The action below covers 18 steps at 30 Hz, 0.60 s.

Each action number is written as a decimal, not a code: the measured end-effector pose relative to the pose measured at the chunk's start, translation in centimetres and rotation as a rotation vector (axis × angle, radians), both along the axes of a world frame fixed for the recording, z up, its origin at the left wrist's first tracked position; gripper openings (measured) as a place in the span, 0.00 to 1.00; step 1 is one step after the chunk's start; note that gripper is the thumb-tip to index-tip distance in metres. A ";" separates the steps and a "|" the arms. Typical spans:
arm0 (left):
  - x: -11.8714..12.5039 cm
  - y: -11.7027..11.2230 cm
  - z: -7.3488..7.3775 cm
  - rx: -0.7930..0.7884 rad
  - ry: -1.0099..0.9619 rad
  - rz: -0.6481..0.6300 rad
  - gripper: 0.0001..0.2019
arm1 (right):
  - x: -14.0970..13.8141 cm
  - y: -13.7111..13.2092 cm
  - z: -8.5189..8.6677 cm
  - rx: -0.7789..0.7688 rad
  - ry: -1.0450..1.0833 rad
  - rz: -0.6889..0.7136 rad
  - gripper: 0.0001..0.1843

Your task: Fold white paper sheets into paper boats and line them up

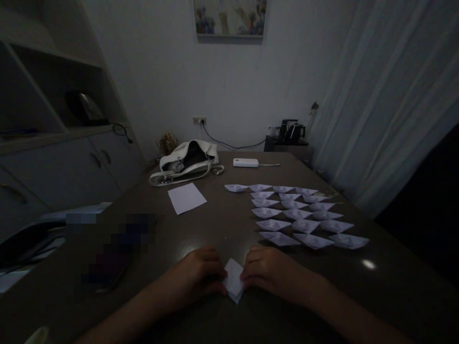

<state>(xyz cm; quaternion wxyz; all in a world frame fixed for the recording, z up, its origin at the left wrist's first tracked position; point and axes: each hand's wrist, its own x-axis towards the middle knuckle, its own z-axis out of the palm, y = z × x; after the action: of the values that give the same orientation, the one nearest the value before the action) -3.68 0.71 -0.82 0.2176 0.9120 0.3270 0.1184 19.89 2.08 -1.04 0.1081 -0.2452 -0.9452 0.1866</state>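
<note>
Between my hands, at the near middle of the table, is a small folded white paper (234, 278), diamond-shaped with layered lower edges. My left hand (205, 271) pinches its left corner. On the opposite corner, my right hand (263, 268) is closed with thumb and fingers pressed together. Beyond my right hand stand several white folded paper boats (276, 238) in rows, one lone boat (236, 188) at the far left of the back row. Farther off to the left lies a stack of square white paper (187, 198).
A white handbag (190, 160) lies at the table's far left, and a white power bank (245, 163) with a short cable at the far edge. To the left is a blurred-out dark object (118, 248). A curtain (358, 110) hangs on the right.
</note>
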 end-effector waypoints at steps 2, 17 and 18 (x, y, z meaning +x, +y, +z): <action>0.0 0.0 0.3 0.002 0.000 0.002 0.08 | 0.1 0.0 0.0 -0.005 0.019 -0.014 0.07; 0.4 0.0 -0.3 -0.013 0.058 0.218 0.09 | -1.6 -1.4 -0.6 -0.103 0.105 -0.428 0.05; 0.5 0.0 -0.2 0.002 0.079 0.215 0.09 | -1.6 -1.5 -0.7 -0.108 0.110 -0.433 0.05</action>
<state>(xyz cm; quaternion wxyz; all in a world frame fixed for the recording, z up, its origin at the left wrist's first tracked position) -3.21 0.67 -1.04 0.1895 0.8758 0.4311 0.1053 18.28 0.62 -1.70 0.1837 -0.4371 -0.8519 0.2224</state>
